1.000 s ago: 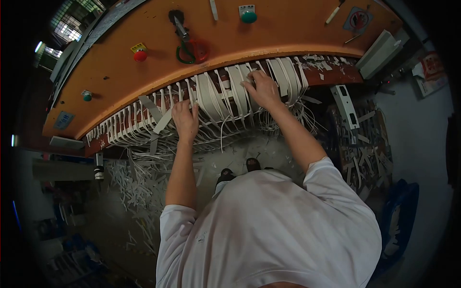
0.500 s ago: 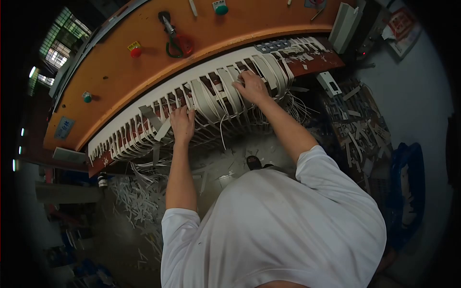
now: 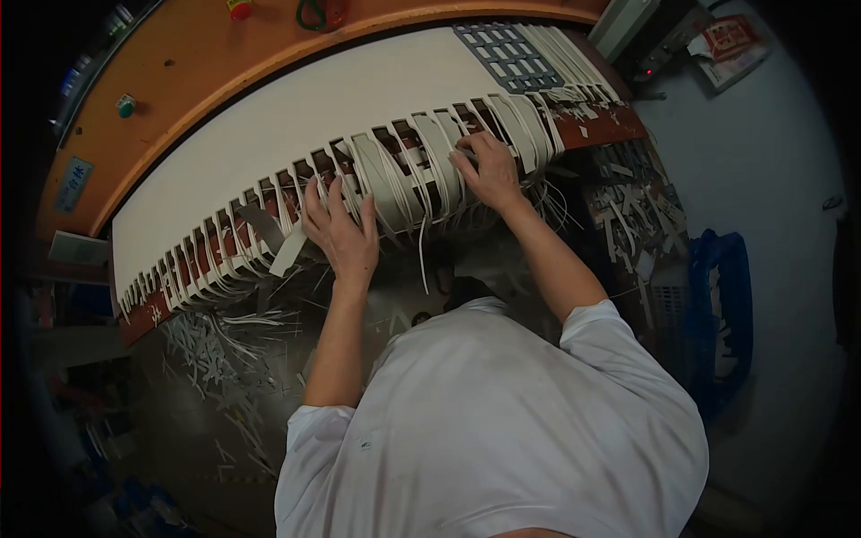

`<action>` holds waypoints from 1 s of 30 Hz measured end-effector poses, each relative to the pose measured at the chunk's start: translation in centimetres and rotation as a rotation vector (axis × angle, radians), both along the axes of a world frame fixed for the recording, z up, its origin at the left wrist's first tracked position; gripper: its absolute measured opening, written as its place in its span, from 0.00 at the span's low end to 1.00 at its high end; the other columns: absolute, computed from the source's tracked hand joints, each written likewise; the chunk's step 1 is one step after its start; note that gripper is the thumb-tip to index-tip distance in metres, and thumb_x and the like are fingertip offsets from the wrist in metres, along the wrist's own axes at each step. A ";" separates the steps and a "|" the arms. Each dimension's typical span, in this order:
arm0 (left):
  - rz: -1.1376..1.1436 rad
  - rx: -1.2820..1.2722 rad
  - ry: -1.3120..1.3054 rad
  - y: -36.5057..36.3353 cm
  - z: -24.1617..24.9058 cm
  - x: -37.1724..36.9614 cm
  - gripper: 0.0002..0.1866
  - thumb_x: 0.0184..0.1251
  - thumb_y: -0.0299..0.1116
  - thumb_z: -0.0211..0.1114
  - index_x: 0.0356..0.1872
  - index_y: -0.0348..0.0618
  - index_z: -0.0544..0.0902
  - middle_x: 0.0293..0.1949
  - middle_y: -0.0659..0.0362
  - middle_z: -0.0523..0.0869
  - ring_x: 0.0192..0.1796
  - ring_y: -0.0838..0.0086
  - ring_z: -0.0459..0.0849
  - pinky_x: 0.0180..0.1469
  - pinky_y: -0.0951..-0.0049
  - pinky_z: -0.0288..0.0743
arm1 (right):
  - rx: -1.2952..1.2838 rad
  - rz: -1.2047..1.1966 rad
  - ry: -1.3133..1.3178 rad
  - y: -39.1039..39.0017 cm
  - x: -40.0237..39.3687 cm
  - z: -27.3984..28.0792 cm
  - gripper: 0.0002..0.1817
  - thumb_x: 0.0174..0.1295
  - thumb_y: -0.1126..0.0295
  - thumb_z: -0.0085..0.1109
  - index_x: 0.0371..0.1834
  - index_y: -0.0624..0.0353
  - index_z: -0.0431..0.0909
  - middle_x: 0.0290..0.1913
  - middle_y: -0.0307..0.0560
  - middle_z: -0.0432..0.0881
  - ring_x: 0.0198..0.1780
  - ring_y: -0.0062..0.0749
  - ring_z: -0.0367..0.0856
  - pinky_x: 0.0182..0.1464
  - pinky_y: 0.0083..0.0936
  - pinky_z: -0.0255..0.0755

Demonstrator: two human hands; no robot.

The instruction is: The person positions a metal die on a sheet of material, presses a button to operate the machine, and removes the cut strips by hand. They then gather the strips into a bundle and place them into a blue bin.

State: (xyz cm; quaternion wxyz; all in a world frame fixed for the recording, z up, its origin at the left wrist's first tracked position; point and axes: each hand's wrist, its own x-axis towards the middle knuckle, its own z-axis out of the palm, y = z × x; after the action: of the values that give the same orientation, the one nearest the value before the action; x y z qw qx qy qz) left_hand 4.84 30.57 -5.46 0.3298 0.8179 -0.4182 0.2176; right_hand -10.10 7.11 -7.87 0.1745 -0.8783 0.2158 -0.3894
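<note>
A broad cream-white sheet [image 3: 296,99] covers the machine bed, its front part cut into long narrow strips [image 3: 395,184] that droop over the edge. My left hand [image 3: 345,238] is over the strips left of the middle, fingers spread and bent at the tips, apparently holding nothing. Beside it a grey flap [image 3: 260,226] and a pale flap [image 3: 289,251] stick up. My right hand [image 3: 491,170] rests on the strips further right. Its thumb and fingers curl around a small grey piece, whose kind I cannot make out.
A dark grid-like piece [image 3: 509,56] lies at the sheet's right end. Beyond is the orange machine housing [image 3: 193,67] with a green button [image 3: 126,106] and a red button [image 3: 239,9]. Offcuts [image 3: 202,359] litter the floor; a blue bag [image 3: 717,314] stands at right.
The sheet now reaches much further toward me from under the housing, uncovering more of the grid-like piece. My left hand's fingers have spread wider; the view has shifted.
</note>
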 end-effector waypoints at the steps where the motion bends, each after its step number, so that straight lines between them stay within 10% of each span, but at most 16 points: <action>1: 0.025 0.005 -0.084 -0.5 0.8 -0.1 0.27 0.70 0.35 0.70 0.67 0.39 0.75 0.75 0.42 0.60 0.71 0.43 0.64 0.71 0.46 0.61 | -0.007 -0.002 -0.005 0.1 0.0 0.1 0.13 0.65 0.62 0.68 0.44 0.60 0.82 0.43 0.49 0.82 0.46 0.49 0.82 0.50 0.42 0.75; 8: -0.402 -0.117 0.177 -7.4 5.0 3.7 0.22 0.73 0.31 0.66 0.65 0.37 0.77 0.72 0.47 0.72 0.72 0.49 0.71 0.71 0.52 0.67 | 0.035 -0.006 0.028 0.6 0.1 1.2 0.14 0.61 0.65 0.70 0.45 0.59 0.82 0.45 0.47 0.82 0.48 0.49 0.82 0.52 0.42 0.73; 21: -0.469 0.173 0.163 -33.7 4.8 13.0 0.17 0.78 0.37 0.58 0.59 0.39 0.83 0.65 0.49 0.82 0.67 0.54 0.78 0.69 0.57 0.73 | 0.721 0.445 0.353 -6.6 -4.0 10.1 0.24 0.66 0.63 0.67 0.62 0.63 0.78 0.57 0.55 0.83 0.58 0.50 0.83 0.62 0.38 0.75; 30: -0.567 0.278 -0.013 -48.2 4.0 18.7 0.19 0.80 0.39 0.55 0.65 0.45 0.81 0.70 0.50 0.77 0.72 0.53 0.73 0.73 0.57 0.68 | 0.024 0.087 0.220 -30.1 8.1 10.0 0.26 0.69 0.53 0.62 0.59 0.64 0.81 0.59 0.58 0.79 0.62 0.54 0.76 0.66 0.43 0.70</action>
State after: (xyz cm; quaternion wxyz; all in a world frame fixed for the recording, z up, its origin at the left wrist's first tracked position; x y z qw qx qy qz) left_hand 23.51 -17.66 -1.43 0.2596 0.7046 -0.6574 0.0631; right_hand -2.02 -23.01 2.15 0.1770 -0.9221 0.1997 -0.2801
